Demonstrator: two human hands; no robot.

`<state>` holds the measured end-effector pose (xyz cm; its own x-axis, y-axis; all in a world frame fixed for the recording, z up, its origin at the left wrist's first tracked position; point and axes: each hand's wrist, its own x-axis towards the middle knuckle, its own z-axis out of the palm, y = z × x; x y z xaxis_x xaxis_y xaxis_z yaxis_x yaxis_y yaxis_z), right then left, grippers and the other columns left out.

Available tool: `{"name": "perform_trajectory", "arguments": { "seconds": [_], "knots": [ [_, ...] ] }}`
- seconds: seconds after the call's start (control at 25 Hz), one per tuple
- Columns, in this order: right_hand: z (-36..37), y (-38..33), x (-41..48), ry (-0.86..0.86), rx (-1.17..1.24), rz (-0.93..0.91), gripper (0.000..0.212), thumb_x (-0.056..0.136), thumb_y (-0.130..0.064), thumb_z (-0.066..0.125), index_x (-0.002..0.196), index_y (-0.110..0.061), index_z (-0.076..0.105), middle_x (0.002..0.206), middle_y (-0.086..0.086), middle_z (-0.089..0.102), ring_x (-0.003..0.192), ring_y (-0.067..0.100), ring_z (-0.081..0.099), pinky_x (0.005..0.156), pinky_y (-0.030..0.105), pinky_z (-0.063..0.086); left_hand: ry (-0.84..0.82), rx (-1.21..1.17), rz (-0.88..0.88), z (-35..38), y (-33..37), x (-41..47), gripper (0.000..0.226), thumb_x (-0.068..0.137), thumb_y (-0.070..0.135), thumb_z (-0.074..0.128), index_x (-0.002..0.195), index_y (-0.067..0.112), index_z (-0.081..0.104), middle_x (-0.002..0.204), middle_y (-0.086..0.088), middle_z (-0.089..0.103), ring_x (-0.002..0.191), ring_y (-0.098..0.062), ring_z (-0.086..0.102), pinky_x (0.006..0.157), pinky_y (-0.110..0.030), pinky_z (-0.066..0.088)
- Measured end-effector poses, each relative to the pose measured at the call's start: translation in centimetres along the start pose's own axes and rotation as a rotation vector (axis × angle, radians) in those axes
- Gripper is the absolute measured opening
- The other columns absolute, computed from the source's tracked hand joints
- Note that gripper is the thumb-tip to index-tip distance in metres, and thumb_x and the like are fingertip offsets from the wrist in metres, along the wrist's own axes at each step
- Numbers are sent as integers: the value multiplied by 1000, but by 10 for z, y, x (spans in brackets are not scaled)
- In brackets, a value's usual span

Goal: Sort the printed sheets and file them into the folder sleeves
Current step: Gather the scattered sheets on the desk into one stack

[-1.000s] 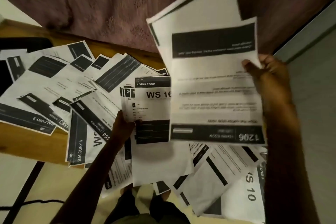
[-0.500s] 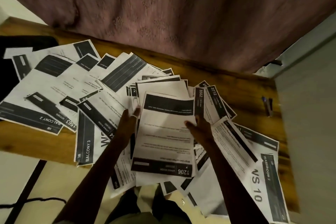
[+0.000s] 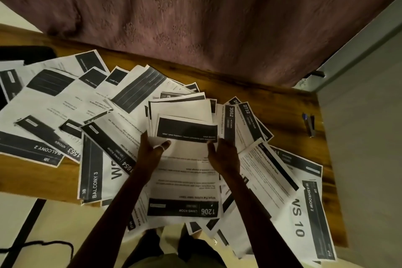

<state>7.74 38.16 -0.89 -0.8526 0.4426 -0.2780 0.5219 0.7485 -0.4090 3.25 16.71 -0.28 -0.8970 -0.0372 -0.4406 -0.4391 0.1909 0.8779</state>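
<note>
cam: head only | I'm looking from the wearer's head, forward and steeply down (wide lens) | close over the table (image 3: 287, 104) and sheets (image 3: 54, 104)

Dim, warm light thru-out. Mauve curtain (image 3: 195, 17) w/ faint embossed floral pattern fills 10 to 1 o'clock and hangs down behind the far edge of the wooden table (image 3: 250, 98). The tabletop is orange-brown w/ dark grain; bare wood shows at 1 to 3 o'clock and along the near edge at 8. Pale grey wall or panel (image 3: 365, 137) at 3 o'clock, just beside the table's right end, w/ a grey-green strip (image 3: 359, 37) running diagonally up to 2. Cream floor (image 3: 15, 209) at 7 to 8 o'clock, crossed by 1 black bar (image 3: 24, 224) and 1 black cable (image 3: 43, 243). Dark object (image 3: 26, 53) at 9; can't tell what.
</note>
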Motion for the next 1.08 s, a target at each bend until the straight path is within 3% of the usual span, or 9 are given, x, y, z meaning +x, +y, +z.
{"name": "perform_trajectory", "arguments": {
  "seconds": [0.12, 0.2, 0.28, 0.36, 0.52, 0.72, 0.8, 0.96, 1.08],
  "knots": [
    [-2, 16, 2, -39, 51, -108, 49, 96, -56, 41, 134, -26, 40, 132, 9, 50, 119, 25, 53, 92, 44, 54, -61, 97, 39, -2, 0, 3, 69, 86, 9, 74, 144, 20, 37, 110, 6, 60, 100, -14, 57, 91, -40, 46],
    [-10, 35, 1, -23, 105, -126, 42, 93, -58, 37, 123, -30, 44, 121, 4, 57, 109, 20, 60, 82, 42, 59, -95, 110, 62, -3, 0, 1, 65, 87, 5, 72, 142, 22, 40, 110, 10, 61, 98, -7, 58, 87, -34, 48],
    [-25, 68, -1, 127, 51, -21, 39, 93, -56, 41, 117, -27, 50, 114, 5, 60, 104, 19, 61, 80, 41, 59, -133, 90, 78, -4, 0, 1, 63, 88, 3, 70, 141, 23, 41, 110, 10, 63, 97, -3, 60, 79, -27, 49],
    [-45, 111, -8, 266, -102, 167, 47, 93, -53, 49, 123, -18, 51, 121, 13, 57, 111, 28, 56, 86, 46, 54, -174, 77, 88, -3, -1, 0, 62, 89, 3, 69, 140, 25, 41, 113, 8, 66, 99, -6, 63, 82, -29, 52],
    [-78, 162, -41, 271, -62, 598, 77, 84, -58, 64, 136, -8, 37, 137, 24, 42, 125, 43, 43, 97, 56, 45, -221, 102, 108, 8, 0, 1, 64, 90, 5, 69, 142, 27, 40, 117, 8, 65, 102, -7, 65, 79, -26, 53],
    [-59, 176, -66, 207, 93, 632, 102, 71, -49, 82, 145, -8, 25, 146, 23, 34, 137, 45, 31, 109, 55, 33, -229, 126, 79, 15, -6, 9, 66, 88, 13, 72, 141, 34, 40, 129, 2, 59, 111, -15, 62, 85, -38, 55],
    [-55, 175, -61, 237, 155, 661, 105, 67, -41, 87, 145, -7, 26, 145, 23, 36, 137, 43, 30, 111, 54, 31, -233, 121, 88, 16, -9, 7, 65, 88, 12, 72, 141, 34, 41, 131, 1, 58, 113, -16, 61, 85, -36, 54],
    [-49, 174, -49, 360, 424, 560, 80, 60, -22, 87, 130, -14, 48, 126, 12, 57, 124, 35, 50, 98, 50, 49, -180, 187, 52, 21, -1, 5, 66, 89, 12, 71, 143, 30, 38, 135, -3, 55, 120, -23, 54, 89, -38, 47],
    [-71, 149, -43, 403, 492, 450, 53, 77, -10, 77, 125, -11, 56, 120, 12, 65, 115, 32, 60, 88, 40, 52, -184, 203, 51, 22, 1, 3, 66, 89, 12, 71, 144, 29, 37, 132, -1, 54, 119, -21, 52, 89, -38, 45]
  ]
}}
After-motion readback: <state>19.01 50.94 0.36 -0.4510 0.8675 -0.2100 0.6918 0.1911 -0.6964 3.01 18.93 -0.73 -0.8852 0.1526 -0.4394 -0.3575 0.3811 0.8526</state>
